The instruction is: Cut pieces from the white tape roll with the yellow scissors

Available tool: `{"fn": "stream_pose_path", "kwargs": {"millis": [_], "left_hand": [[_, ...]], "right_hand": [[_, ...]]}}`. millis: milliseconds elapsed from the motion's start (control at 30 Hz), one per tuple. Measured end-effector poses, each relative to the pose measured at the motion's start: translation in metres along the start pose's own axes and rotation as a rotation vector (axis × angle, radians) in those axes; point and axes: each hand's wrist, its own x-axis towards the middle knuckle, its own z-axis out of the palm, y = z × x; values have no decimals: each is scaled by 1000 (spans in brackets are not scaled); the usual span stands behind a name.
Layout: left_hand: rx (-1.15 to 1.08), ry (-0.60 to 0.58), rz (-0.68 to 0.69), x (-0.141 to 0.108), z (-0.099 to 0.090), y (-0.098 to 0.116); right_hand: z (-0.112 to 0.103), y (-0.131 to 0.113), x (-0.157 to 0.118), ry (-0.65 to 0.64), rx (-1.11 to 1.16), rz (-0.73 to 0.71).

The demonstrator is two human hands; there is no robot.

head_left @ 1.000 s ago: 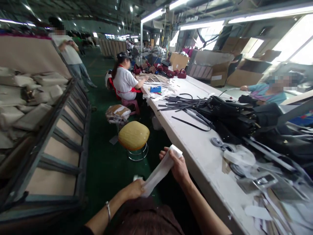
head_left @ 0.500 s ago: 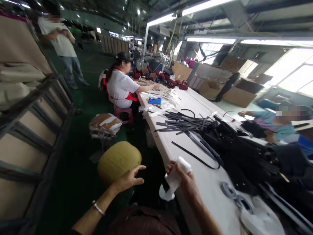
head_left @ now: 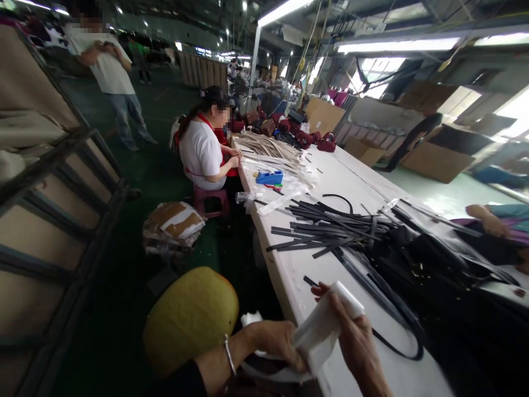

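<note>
A white, film-like strip stretches between my hands over the near edge of the white table. My left hand, with a bangle at the wrist, is closed on its lower left part. The upper end, which looks rolled or folded, is gripped in my right hand, thumb on top. More of the white material hangs loosely below and behind my left wrist. Just beyond my right hand, black straps lie in a loose pile on the table. The fingertips of my left hand are partly hidden by the strip.
A yellow cushioned stool stands at the left, with a wrapped bundle behind it. A person in white sits at the table's far left side. Black bags cover the right. A rack lines the left.
My left hand has moved right from near the stool and taken hold of the white strip. My right hand has shifted right. The seated person's arm has drawn back, and the view has turned.
</note>
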Motion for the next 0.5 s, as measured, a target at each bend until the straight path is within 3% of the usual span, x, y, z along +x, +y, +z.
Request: {"fn": "stream_pose_path", "kwargs": {"millis": [100,200,367,500], "left_hand": [[5,-3,-77,15,-32,1],[-2,47,-56,25,-70,10],[23,159,-34,39,-128,26],[-57,227,-56,50,-157,32]], "right_hand": [[-15,-14,54,77,72,1],[-24,-26,108,104,141,-8],[-15,-34,185,0,236,25],[-6,-37,235,-7,318,82]]}}
